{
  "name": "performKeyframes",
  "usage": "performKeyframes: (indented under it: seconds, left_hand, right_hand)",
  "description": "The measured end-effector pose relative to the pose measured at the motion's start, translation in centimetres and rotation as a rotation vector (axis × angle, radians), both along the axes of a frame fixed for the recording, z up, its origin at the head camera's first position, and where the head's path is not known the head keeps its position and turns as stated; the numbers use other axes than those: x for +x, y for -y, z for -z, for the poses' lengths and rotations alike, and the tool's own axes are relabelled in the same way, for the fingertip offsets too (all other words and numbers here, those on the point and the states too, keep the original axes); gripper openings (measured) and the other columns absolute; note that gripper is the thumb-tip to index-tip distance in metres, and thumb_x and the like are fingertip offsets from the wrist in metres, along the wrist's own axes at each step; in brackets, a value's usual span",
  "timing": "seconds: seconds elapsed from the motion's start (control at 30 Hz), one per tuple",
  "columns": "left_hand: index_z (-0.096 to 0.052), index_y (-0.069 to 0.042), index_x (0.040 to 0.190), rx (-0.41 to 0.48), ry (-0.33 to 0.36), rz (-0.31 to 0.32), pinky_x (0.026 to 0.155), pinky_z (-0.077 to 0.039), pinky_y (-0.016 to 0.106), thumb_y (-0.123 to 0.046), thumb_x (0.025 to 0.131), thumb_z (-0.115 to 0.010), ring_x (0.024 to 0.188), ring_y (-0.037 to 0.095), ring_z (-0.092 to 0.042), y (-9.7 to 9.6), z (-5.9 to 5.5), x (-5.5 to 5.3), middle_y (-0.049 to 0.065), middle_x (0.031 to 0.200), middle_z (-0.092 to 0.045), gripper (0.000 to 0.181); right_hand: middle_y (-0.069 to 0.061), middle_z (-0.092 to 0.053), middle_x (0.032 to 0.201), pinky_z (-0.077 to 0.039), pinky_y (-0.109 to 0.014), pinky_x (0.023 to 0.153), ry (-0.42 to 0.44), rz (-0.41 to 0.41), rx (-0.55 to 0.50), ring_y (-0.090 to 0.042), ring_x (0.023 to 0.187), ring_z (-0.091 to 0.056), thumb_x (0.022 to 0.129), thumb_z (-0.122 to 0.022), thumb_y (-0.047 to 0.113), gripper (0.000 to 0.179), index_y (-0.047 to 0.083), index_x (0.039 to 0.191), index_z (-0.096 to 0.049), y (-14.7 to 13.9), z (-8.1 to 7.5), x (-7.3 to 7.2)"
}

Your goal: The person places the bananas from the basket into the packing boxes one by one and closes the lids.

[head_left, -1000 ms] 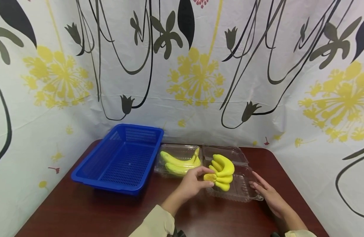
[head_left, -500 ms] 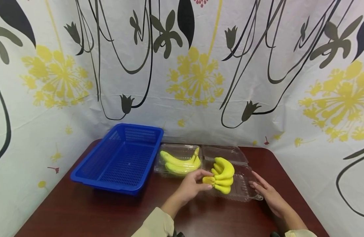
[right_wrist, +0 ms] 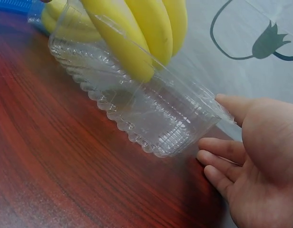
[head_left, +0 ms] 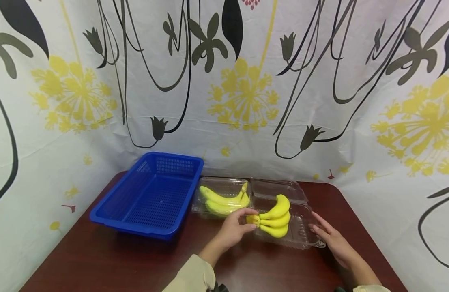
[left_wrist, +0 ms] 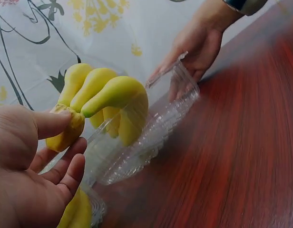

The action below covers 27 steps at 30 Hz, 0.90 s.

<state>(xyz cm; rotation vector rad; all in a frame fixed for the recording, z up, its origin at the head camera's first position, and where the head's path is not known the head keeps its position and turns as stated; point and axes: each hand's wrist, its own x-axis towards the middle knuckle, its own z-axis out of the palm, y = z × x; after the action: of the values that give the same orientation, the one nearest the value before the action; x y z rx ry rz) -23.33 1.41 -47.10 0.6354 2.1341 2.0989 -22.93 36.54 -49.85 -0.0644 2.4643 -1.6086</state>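
Note:
My left hand (head_left: 233,228) pinches the stem end of a yellow banana bunch (head_left: 277,219) between thumb and fingers. The bunch hangs over an open clear plastic clamshell box (head_left: 301,231), its bananas pointing right, partly down inside the walls in the left wrist view. At the box's right end, my right hand (head_left: 335,243) touches the rim with its thumb and fingers fairly straight. In the right wrist view its lower fingers (right_wrist: 222,149) lie beside the end wall. The box's lid (head_left: 279,190) lies folded back towards the wall.
Left of the open box stands a closed clear box (head_left: 198,207) with a banana bunch (head_left: 224,200) inside. A blue perforated basket (head_left: 155,194) stands at the back left. All rest on a dark red wooden table (head_left: 136,263), with a patterned cloth (head_left: 242,154) behind.
The bunch has turned in my left hand, so its bananas now fan out to the right; the left hand shifted slightly left. The right hand stays at the box's end.

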Motion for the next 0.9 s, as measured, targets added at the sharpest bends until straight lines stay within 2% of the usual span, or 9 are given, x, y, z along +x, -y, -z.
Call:
performKeyframes:
  seconds: [0.2,0.33,0.47,0.57,0.73,0.9]
  left_hand:
    - [-0.068,-0.010,0.116,-0.174,-0.146,-0.079,0.070,-0.049,0.025,0.001,0.087,-0.069,0.082,0.014,-0.055,0.3,0.6,-0.5,0.001,0.103,-0.061,0.031]
    - [-0.068,-0.013,0.118,-0.285,-0.239,-0.125,0.070,-0.049,0.024,-0.003,0.087,-0.071,0.079,0.008,-0.055,0.3,1.2,-0.8,-0.003,0.106,-0.064,0.033]
    - [-0.068,-0.014,0.119,-0.356,-0.300,-0.162,0.068,-0.049,0.023,-0.006,0.087,-0.072,0.077,0.007,-0.056,0.2,1.3,-0.8,-0.004,0.108,-0.065,0.033]
    - [-0.068,-0.017,0.119,-0.377,-0.294,-0.168,0.065,-0.049,0.023,-0.009,0.087,-0.073,0.075,0.006,-0.056,0.0,1.3,-0.9,-0.006,0.105,-0.065,0.033]
    - [-0.069,-0.024,0.117,-0.383,-0.226,-0.148,0.057,-0.048,0.022,-0.014,0.086,-0.075,0.068,0.002,-0.056,-0.6,1.4,-1.2,-0.010,0.095,-0.065,0.033]
    - [-0.070,-0.023,0.115,-0.395,-0.221,-0.137,0.056,-0.048,0.022,-0.014,0.084,-0.077,0.064,0.003,-0.056,-0.9,1.4,-1.3,-0.011,0.093,-0.065,0.032]
  right_hand:
    - [-0.026,-0.040,0.145,-0.041,-0.034,0.097,-0.013,0.000,0.008,-0.037,0.132,-0.039,0.104,-0.042,0.038,0.064,0.019,0.157,-0.013,0.2,-0.3,0.1]
    - [-0.026,-0.040,0.145,-0.040,-0.038,0.098,-0.006,0.009,0.021,-0.037,0.132,-0.039,0.104,-0.042,0.039,0.065,0.019,0.158,-0.012,0.2,-0.2,0.2]
    - [-0.027,-0.040,0.145,-0.036,-0.047,0.102,-0.008,0.010,0.016,-0.040,0.133,-0.037,0.104,-0.043,0.040,0.065,0.019,0.158,-0.012,0.2,-0.1,0.2]
    - [-0.028,-0.038,0.146,-0.034,-0.051,0.104,-0.004,0.006,0.008,-0.041,0.134,-0.036,0.104,-0.042,0.040,0.066,0.019,0.158,-0.011,0.1,-0.1,0.3]
    - [-0.026,-0.039,0.146,-0.032,-0.051,0.104,0.002,0.029,0.007,-0.038,0.134,-0.037,0.104,-0.041,0.040,0.065,0.021,0.158,-0.010,0.0,-0.1,0.6]
    - [-0.029,-0.037,0.146,-0.029,-0.056,0.105,-0.011,0.021,-0.014,-0.041,0.134,-0.035,0.104,-0.041,0.040,0.065,0.020,0.158,-0.009,0.3,-0.1,0.6]
